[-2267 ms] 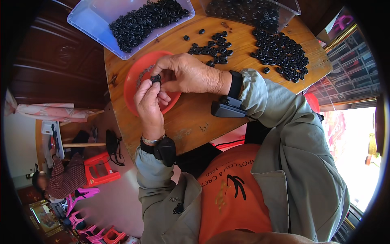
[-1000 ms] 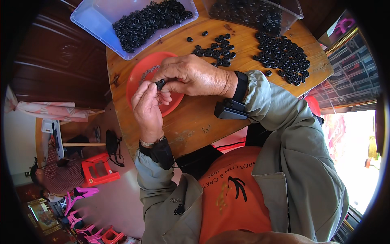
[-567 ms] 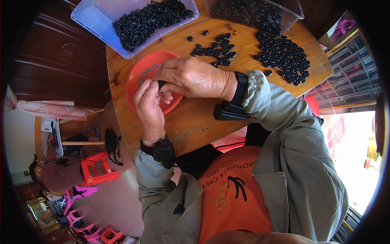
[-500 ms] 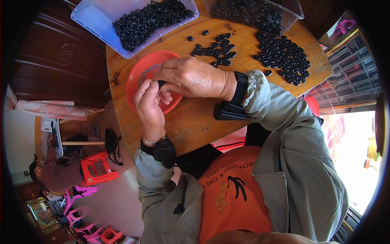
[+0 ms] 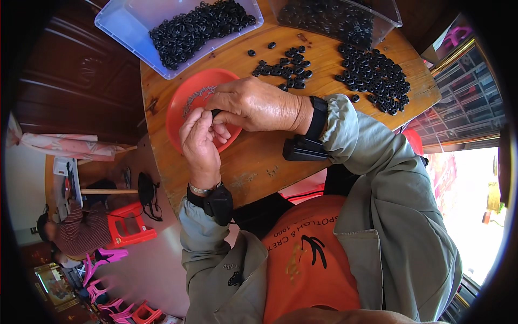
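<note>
My left hand (image 5: pixel 198 141) and my right hand (image 5: pixel 249 105) meet over an orange-red plastic bowl (image 5: pixel 177 120). Between their fingertips is a small black oval plastic piece (image 5: pixel 216 113), mostly covered by the fingers. The right hand pinches it from above, and the left fingers close on it from the other side. Small silvery metal pieces (image 5: pixel 195 96) lie inside the bowl. To the right on the wooden table (image 5: pixel 243 173) are a loose group of black oval pieces (image 5: pixel 291 68) and a larger, denser group (image 5: pixel 377 75).
At the table's far side stands a translucent bin (image 5: pixel 127 27) full of thin black parts (image 5: pixel 199 32). A clear box (image 5: pixel 386 16) of black parts is at its right. Off to the left are a person in a striped top (image 5: pixel 83 232) and a red stool (image 5: pixel 132 224).
The hands stay together over the bowl with the black piece between them; only slight finger movement shows. The person at the left has shifted an arm a little.
</note>
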The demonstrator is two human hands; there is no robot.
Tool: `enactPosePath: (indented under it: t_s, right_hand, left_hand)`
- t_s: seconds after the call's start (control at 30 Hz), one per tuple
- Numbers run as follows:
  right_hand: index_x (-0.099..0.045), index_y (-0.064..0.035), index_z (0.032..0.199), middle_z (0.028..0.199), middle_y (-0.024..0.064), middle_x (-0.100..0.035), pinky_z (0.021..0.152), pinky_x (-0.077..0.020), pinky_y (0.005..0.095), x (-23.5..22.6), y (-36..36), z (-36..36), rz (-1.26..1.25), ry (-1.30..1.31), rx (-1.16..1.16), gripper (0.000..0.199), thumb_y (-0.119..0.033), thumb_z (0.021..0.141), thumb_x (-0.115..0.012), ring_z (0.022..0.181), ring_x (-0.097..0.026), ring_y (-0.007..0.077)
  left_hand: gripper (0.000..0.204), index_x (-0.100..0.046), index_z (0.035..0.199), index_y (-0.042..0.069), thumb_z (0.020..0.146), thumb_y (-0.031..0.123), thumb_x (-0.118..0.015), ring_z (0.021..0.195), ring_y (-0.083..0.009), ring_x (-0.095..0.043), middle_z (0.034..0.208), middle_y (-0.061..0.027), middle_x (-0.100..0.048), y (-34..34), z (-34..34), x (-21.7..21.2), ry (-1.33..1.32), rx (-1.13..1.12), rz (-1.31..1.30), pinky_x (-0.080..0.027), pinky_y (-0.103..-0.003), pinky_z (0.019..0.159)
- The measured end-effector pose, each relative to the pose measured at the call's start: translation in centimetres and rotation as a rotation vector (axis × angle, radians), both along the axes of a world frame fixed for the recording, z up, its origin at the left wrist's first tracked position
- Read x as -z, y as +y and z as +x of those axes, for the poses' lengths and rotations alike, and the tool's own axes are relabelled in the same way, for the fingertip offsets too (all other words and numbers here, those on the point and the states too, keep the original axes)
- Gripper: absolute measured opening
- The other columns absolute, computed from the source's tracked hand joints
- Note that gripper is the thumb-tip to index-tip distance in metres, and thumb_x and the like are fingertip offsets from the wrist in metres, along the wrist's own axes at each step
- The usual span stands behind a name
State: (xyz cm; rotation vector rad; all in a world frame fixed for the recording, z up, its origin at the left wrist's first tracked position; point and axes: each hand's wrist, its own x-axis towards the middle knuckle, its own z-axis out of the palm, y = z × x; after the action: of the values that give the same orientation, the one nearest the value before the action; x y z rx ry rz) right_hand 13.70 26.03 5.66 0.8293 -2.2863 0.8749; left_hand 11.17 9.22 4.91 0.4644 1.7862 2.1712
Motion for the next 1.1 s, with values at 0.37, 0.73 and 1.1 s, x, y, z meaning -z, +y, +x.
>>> enactPosePath:
  t_s: [0.37, 0.73, 1.1]
  right_hand:
    - [-0.063, -0.0048, 0.096, 0.085, 0.0098, -0.064, 0.069, -0.0524, 0.0375, -0.35, 0.04, -0.01, -0.031, -0.02, -0.016, 0.019, -0.01, 0.078, -0.066, 0.079, -0.063, 0.0314]
    - [-0.064, -0.0037, 0.112, 0.083, 0.0069, -0.065, 0.07, -0.052, 0.0281, 0.11, 0.22, -0.3, -0.421, -0.394, -0.111, 0.035, -0.006, 0.078, -0.074, 0.076, -0.062, 0.014]
    - [-0.066, -0.0045, 0.104, 0.078, 0.0055, -0.063, 0.068, -0.0516, 0.0291, 0.11, 0.15, -0.27, -0.412, -0.276, -0.174, 0.027, -0.006, 0.078, -0.073, 0.073, -0.061, 0.0169]
  left_hand:
    - [0.025, -0.055, 0.082, 0.002, 0.096, 0.021, -0.045, 0.056, -0.0105, -0.05, 0.064, -0.0039, -0.053, 0.02, 0.19, -0.24, 0.025, 0.007, -0.004, -0.04, -0.022, 0.052]
    - [0.029, -0.057, 0.088, 0.0, 0.096, 0.027, -0.05, 0.062, -0.008, -0.051, 0.07, -0.0023, -0.054, 0.14, 0.12, 0.13, 0.179, -0.104, -0.062, -0.04, -0.022, 0.056]
    - [0.029, -0.056, 0.086, 0.002, 0.095, 0.028, -0.05, 0.061, -0.0079, -0.051, 0.07, -0.0017, -0.054, 0.07, -0.16, 0.31, 0.186, -0.078, -0.067, -0.04, -0.022, 0.055]
